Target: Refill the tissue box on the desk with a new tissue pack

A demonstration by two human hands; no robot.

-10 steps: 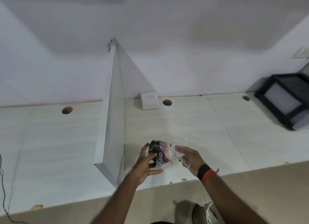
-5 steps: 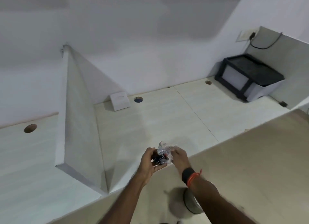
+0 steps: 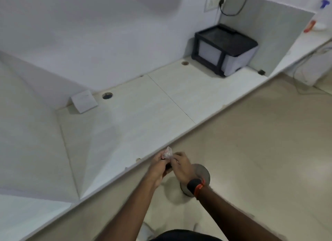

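Both my hands hold a crumpled clear plastic wrapper (image 3: 168, 153) with dark and red print, squeezed small between the fingers. My left hand (image 3: 158, 168) grips it from the left, my right hand (image 3: 181, 168) from the right, just off the desk's front edge (image 3: 179, 140). A black and orange band sits on my right wrist. A black-framed box with white panels (image 3: 224, 50) stands at the far right of the desk against the wall. I cannot tell whether it is the tissue box.
A small white block (image 3: 83, 102) sits by a cable hole (image 3: 107, 95) at the back of the desk. A white divider panel (image 3: 32, 132) rises at the left. A round metal bin (image 3: 197, 179) stands on the floor under my right wrist. Cables hang at the right.
The view has swung right and my hands have drawn back off the desk edge. The wrapper, spread flat a second ago, is crumpled into a small wad between both hands.
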